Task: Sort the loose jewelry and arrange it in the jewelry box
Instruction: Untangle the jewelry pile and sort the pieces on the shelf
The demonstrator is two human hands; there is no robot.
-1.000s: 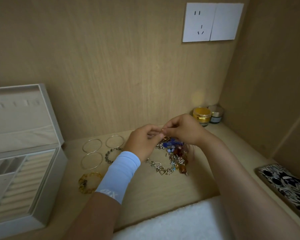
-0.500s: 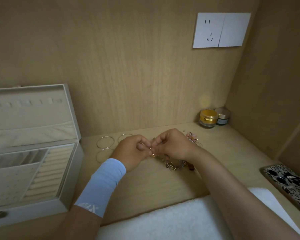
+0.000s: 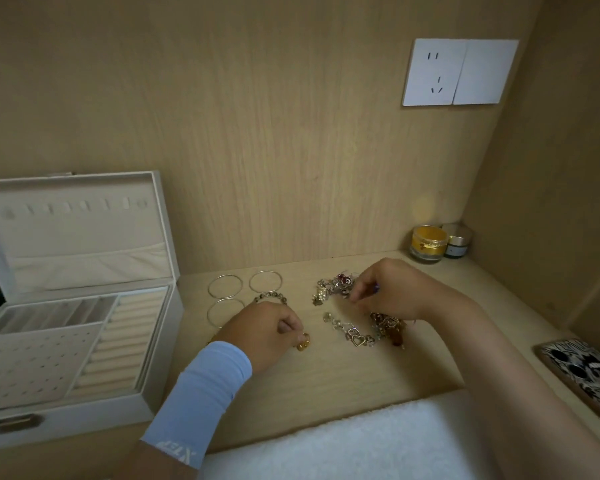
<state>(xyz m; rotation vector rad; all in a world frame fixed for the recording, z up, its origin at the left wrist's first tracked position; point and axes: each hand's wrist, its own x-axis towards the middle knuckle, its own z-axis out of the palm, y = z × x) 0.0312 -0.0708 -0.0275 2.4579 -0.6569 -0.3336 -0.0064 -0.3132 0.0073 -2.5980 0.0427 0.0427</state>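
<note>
A white jewelry box (image 3: 160, 344) stands open at the left, showing ring rolls and a perforated earring panel. My left hand (image 3: 267, 332) pinches a small gold ring (image 3: 302, 345) low over the wooden shelf. My right hand (image 3: 392, 292) reaches into the tangled jewelry pile (image 3: 336, 289), its fingertips pinching at a piece I cannot make out. A heart-charm chain (image 3: 355, 336) lies between the hands. Three thin silver bangles (image 3: 225, 286) and a beaded bracelet (image 3: 271, 297) lie behind my left hand.
Two small jars (image 3: 428, 243) stand in the back right corner. A patterned black-and-white case (image 3: 582, 372) lies at the right edge. A white towel (image 3: 343, 445) covers the near edge. A wall socket (image 3: 459, 71) sits high on the back panel.
My hands have parted. The left moved down and left with the gold ring; the right went back to the pile. The camera view has shifted left and downward.
</note>
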